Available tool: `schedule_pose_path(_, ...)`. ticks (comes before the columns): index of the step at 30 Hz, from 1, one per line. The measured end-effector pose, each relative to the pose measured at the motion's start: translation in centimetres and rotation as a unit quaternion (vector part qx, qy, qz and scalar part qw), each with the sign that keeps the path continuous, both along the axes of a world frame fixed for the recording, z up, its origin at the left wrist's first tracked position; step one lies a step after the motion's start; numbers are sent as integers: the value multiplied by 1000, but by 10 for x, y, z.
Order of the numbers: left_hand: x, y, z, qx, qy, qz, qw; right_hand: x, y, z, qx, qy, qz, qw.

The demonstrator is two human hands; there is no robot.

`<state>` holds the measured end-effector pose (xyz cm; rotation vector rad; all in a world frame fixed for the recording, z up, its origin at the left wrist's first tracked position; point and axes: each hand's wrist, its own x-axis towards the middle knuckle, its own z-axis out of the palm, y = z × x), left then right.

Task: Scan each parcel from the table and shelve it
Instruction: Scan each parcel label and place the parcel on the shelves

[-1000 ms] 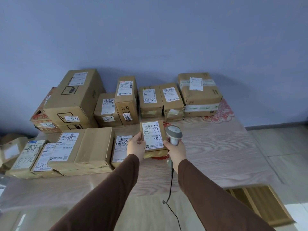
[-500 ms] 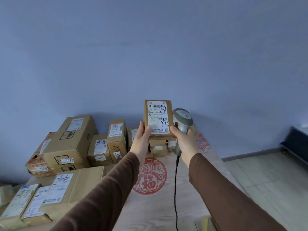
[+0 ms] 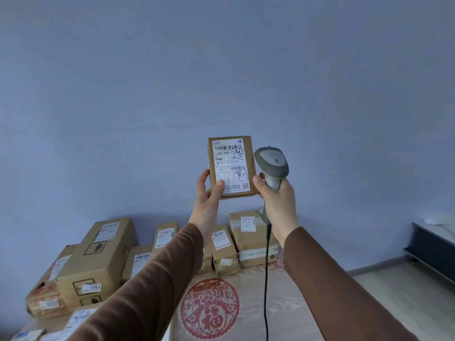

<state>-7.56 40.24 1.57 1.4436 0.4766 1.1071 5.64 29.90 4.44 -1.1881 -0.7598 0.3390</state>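
I have both arms raised toward the frame's centre, brown sleeves running up from the bottom edge. My left hand [image 3: 206, 193] is curled, thumb in front, fingers behind. My right hand [image 3: 278, 195], just right of it, is wrapped into a fist, wrist upright.

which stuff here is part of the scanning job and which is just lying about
Job: small parcel in left hand; scanner in right hand; parcels waiting on table, like the 1042 box.

Lying about: red paper-cut; dark furniture.
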Motion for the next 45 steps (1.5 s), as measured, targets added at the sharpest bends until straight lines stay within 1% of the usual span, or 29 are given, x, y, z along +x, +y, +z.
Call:
schedule_pose_path(2,0,1,4,10,-6,8,1000,-5,-9,9,-2,-37,-15,999)
schedule_pose_path(7,-1,6,7,19,-6,14,1000,-19,-29,29,-3,-98,55,994)
schedule_pose_path(11,-1,9,7,26,-10,17,999,-27,-31,37,-20,-131,70,989)
schedule_pose_path(22,9,20,11,43,-7,24,999,-31,-18,40,-63,-187,29,980)
schedule_pose_path(39,11,26,12,37,-3,35,999,-25,-8,41,-65,-180,39,981)
schedule_pose_path(45,9,25,16,28,-5,33,999,-19,-4,42,-30,-149,45,987)
